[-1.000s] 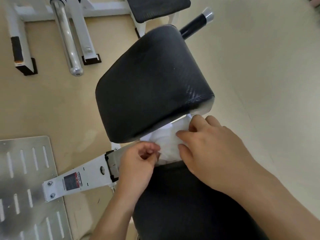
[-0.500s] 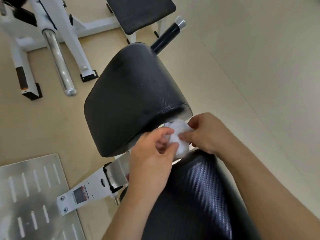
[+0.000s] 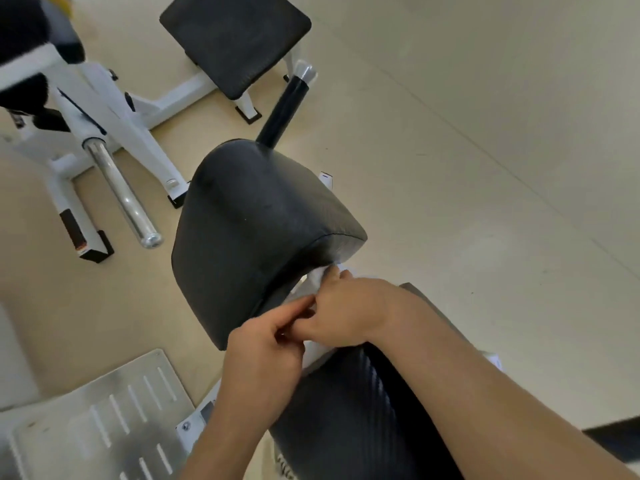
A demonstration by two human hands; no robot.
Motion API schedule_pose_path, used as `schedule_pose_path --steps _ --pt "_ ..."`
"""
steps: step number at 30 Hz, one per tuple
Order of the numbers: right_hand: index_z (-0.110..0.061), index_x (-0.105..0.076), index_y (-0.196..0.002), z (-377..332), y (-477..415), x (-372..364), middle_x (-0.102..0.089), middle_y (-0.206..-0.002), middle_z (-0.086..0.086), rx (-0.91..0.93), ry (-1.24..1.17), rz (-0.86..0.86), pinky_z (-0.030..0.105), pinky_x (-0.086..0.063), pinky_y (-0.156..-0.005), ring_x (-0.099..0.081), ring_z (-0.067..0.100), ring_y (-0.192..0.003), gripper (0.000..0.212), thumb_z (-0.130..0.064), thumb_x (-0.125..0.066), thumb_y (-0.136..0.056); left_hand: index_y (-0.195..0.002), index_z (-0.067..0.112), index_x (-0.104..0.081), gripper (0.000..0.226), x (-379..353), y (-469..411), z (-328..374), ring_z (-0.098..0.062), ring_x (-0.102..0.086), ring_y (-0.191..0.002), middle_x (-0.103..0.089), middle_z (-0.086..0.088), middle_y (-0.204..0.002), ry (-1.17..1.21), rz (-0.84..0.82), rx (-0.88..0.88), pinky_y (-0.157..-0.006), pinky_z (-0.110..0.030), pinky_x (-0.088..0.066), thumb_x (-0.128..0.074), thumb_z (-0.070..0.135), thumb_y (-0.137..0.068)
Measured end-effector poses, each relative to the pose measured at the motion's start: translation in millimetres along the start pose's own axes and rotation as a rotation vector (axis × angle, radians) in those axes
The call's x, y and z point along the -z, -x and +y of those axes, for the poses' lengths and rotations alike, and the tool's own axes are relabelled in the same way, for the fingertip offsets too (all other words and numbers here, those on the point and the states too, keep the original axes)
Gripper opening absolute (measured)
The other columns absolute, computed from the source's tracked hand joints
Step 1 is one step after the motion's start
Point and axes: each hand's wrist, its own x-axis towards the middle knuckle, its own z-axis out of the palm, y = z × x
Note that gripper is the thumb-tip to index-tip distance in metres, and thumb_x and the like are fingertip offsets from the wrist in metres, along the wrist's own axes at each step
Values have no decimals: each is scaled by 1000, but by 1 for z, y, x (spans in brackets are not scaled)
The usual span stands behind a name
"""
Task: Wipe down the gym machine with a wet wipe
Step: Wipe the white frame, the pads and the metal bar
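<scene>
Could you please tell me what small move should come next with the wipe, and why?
Probably release the left hand and let the right hand sweep the wet wipe along the near edge of the far pad: the wipe sits bunched in the gap between the two pads, pinched by both hands.

wipe (image 3: 317, 277) mostly hidden behind r hand (image 3: 349, 310); footplate (image 3: 86, 427) cut off btm-left.

The left hand (image 3: 263, 362) and right hand (image 3: 349, 310) meet on the wet wipe (image 3: 317, 277), in the gap between far pad (image 3: 256, 230) and near pad (image 3: 349, 410); footplate (image 3: 104, 410) lies left, bench (image 3: 235, 39) behind
</scene>
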Motion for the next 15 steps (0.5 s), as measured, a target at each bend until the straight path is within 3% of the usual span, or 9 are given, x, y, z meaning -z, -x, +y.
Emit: schedule_pose_path --steps 3,5,6,9,12,15 --pt "-7 -56 -125 3 -23 8 -59 -111 11 -47 17 -126 36 -46 -93 -53 24 -99 73 -67 -51 -84 -108 42 -68 50 4 -3 -7 4 -64 -94 -69 27 -99 -32 -12 22 -85 -15 -52 -58 -1 -86" --pt "-11 -62 -114 4 -23 13 -55 -84 3 -49 1 -165 34 -45 -87 -56 24 -96 63 -65 -51 -86 -113 36 -68 45 6 -7 -7 7 -61 -93 -67 28 -98 -76 -32 -12 -81 -6 -48 -57 1 -87" --pt "-10 -61 -116 2 -19 12 -53 -82 3 -41 13 -132 33 -44 -84 -56 26 -99 57 -59 -50 -90 -112 33 -70 42 8 -8 -7 10 -60 -90 -65 29 -94 -105 -27 -48 -78 -3 -46 -57 1 -87" --pt "4 -37 -139 -29 5 -8 -48 -126 19 -97 33 194 37 -39 -83 -49 33 -115 50 -26 -44 -99 -93 21 -77 29 21 -9 -8 18 -57 -76 -64 24 -77 -221 27 -197 -71 3 -42 -67 -4 -81" --pt "14 -8 -146 -61 14 -28 -26 -149 31 -248 -32 360 42 -39 -102 -35 40 -134 60 -13 -35 -100 -87 15 -77 29 38 -11 -12 11 -59 -79 -66 18 -76 -228 61 -285 -67 4 -40 -71 -10 -75" --pt "13 -23 -142 -59 1 -27 -37 -142 29 -339 -122 387 40 -40 -100 -40 37 -130 52 -8 -38 -97 -94 16 -75 32 49 -19 -12 0 -62 -81 -67 16 -86 -235 23 -405 -74 -4 -47 -67 -10 -77"
